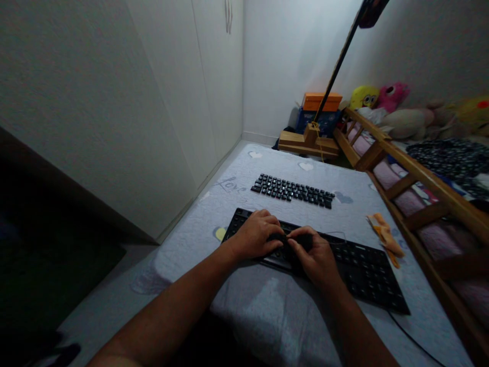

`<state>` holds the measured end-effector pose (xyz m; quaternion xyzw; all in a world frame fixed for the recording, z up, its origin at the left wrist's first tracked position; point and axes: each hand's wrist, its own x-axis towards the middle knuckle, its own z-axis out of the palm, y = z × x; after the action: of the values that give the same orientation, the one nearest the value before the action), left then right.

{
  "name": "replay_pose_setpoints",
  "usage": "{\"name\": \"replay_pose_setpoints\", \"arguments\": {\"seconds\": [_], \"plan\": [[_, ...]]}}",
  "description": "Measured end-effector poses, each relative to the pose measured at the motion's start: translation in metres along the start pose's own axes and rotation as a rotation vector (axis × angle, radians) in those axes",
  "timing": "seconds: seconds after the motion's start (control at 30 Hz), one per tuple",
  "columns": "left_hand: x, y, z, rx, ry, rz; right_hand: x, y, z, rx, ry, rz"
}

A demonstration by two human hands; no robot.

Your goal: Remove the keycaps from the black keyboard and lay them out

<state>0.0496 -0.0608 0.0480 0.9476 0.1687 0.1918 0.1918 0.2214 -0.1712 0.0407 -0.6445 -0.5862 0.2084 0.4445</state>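
Note:
A black keyboard [372, 272] lies across the near part of the covered surface, its cable running off to the lower right. My left hand [262, 233] rests on its left half, fingers curled and closed, with the fingertips and thumb meeting over the keys. Close beside it, my right hand [314, 252] is pinched, thumb against fingers. From behind the right hand sticks out a thin wire loop [338, 241], which it seems to hold. Whatever lies between the fingertips is too dark and small to make out. Beyond the keyboard, loose black keycaps [292, 190] are laid out in rows.
An orange cloth [385, 237] lies right of the keyboard on the light patterned cover [198, 244]. A wooden bed rail [431, 183] runs along the right, with plush toys behind. White cupboard doors [171, 102] stand at left. A wooden stand [309, 140] with a pole is at the back.

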Motion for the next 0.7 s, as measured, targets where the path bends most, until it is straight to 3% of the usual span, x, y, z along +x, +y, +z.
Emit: {"name": "replay_pose_setpoints", "arguments": {"seconds": [0.4,0.7], "plan": [[-0.0003,-0.001,0.0046,0.041,-0.003,0.015,0.001,0.0011,0.0012,-0.044,-0.003,-0.096],[-0.0014,-0.0015,0.0054,0.042,0.053,0.035,0.0009,-0.0052,-0.0053,0.068,-0.008,0.015]]}}
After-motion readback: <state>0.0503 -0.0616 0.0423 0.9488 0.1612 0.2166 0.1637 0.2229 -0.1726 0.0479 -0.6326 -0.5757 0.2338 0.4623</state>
